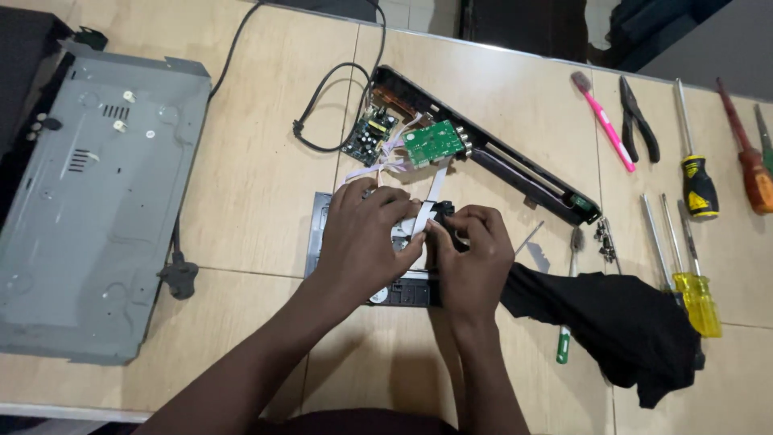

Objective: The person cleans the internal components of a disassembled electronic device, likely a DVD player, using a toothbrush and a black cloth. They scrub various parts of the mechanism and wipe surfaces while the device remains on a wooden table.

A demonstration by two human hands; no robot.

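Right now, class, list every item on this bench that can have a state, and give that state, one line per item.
Grey metal cover: off, lying flat.
Front panel: detached, lying on the table.
Green circuit board: exposed, ribbon cables attached.
Drive unit: flat under both hands.
Left hand: pressing on the drive unit.
Right hand: pinching a small black part.
Pliers: closed.
Black cloth: crumpled.

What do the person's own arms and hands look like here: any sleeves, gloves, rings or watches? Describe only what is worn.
Both forearms are bare up to the bottom edge of the picture: no sleeves show. The left hand and the right hand wear no gloves. No ring, watch or bracelet shows on the fingers or wrists. Fingernails look short and unpainted, as far as the picture tells.
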